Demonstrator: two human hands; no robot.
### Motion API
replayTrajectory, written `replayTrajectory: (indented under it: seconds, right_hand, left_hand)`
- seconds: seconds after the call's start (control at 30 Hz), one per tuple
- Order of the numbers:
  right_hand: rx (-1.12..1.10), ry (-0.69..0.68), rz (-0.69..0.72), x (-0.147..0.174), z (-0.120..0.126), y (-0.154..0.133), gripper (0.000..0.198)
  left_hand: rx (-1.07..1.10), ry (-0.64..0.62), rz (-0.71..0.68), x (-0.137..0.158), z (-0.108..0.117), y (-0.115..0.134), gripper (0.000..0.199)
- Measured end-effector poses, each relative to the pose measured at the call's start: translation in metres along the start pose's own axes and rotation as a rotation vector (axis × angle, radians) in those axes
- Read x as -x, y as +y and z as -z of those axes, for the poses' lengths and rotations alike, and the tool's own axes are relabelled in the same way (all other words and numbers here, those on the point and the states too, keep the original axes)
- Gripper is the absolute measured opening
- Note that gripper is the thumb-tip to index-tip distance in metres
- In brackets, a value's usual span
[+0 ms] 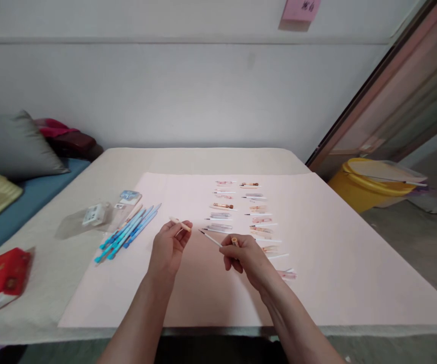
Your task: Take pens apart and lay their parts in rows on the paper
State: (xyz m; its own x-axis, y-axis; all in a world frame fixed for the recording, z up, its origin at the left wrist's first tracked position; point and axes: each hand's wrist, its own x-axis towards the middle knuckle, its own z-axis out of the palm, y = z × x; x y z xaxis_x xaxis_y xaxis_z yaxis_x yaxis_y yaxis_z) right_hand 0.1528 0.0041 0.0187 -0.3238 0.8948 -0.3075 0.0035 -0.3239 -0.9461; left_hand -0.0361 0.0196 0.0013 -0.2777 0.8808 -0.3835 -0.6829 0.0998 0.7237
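My left hand (164,248) pinches a pale cream pen barrel (181,224) between thumb and fingers, above the pale pink sheet (336,273). Just to its right, my right hand (246,257) grips a white pen refill (211,238), its dark tip pointing toward the left hand. A short orange-brown pen part (235,242) also sticks up from the right hand's fingers. The barrel and the refill are apart. Beyond the right hand, pen parts and refills lie in two columns, a left column (223,206) and a right column (260,220); the hand covers some of the nearer pieces.
Several blue pens (131,232) lie bunched at the left. Near them are a clear plastic bag with a small white box (95,215) and a blue-and-white packet (130,196). A red-and-white soft pack (5,280) sits at the left edge. A yellow bucket (366,187) stands right of the table.
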Motion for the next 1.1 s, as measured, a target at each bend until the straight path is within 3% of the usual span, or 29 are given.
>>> replayTrajectory:
  seconds: [0.2, 0.4, 0.57, 0.77, 1.1]
  right_hand:
    - [0.091, 0.055, 0.074, -0.003, 0.001, 0.002, 0.009]
    - [0.461, 0.240, 0.253, -0.014, 0.003, 0.018, 0.018]
    - [0.864, 0.377, 0.236, -0.022, 0.019, 0.019, 0.016]
    - [1.298, 0.202, 0.093, -0.040, 0.025, 0.026, 0.019]
    - [1.384, 0.036, 0.060, -0.057, 0.022, 0.040, 0.021]
  left_hand:
    - [-0.057, -0.007, 0.108, 0.009, -0.006, -0.013, 0.011]
    - [-0.096, 0.015, 0.293, 0.017, -0.009, -0.036, 0.011]
    - [-0.155, 0.012, 0.365, 0.020, -0.007, -0.051, 0.010]
    - [-0.249, 0.038, 0.394, 0.025, -0.008, -0.077, 0.010]
    - [-0.188, 0.132, 0.382, 0.026, -0.015, -0.092, 0.010]
